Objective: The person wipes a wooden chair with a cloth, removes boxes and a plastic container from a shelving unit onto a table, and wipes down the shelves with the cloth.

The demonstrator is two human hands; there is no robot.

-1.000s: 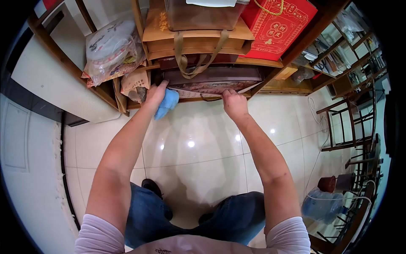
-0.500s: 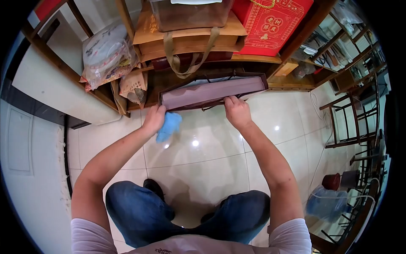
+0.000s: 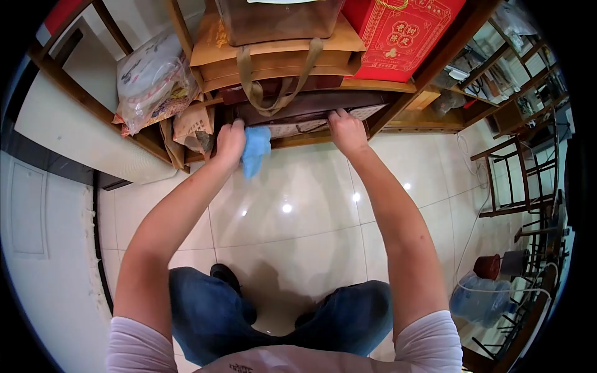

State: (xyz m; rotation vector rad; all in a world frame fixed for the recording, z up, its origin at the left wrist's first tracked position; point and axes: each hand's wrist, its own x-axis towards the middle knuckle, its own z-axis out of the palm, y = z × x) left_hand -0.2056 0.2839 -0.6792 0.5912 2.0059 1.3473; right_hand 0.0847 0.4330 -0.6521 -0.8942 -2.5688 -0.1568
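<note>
A dark brown paper gift bag point(image 3: 287, 130) with cord handles and a pale patterned side lies in the low shelf compartment, under an orange bag. My left hand point(image 3: 231, 143) is closed at the gift bag's left end and also keeps hold of a light blue cloth point(image 3: 255, 150), which hangs down beside the fingers. Toward the bag's right half, my right hand point(image 3: 348, 132) grips its near top edge, fingers bent over it. Much of the bag's far side is hidden by the shelf and the orange bag's handles.
Above sit the orange bag point(image 3: 214, 55) with cloth handles, a clear plastic box point(image 3: 283, 22) and a red gift box point(image 3: 404, 43). Plastic-wrapped packages point(image 3: 155, 81) fill the left shelf. A wooden chair frame point(image 3: 522, 168) and a large water bottle point(image 3: 482, 298) stand at right.
Both hands have moved forward, away from my body, pushing the gift bag from over the floor into the low shelf. Its open top has tipped out of sight. The blue cloth moved along with my left hand.
</note>
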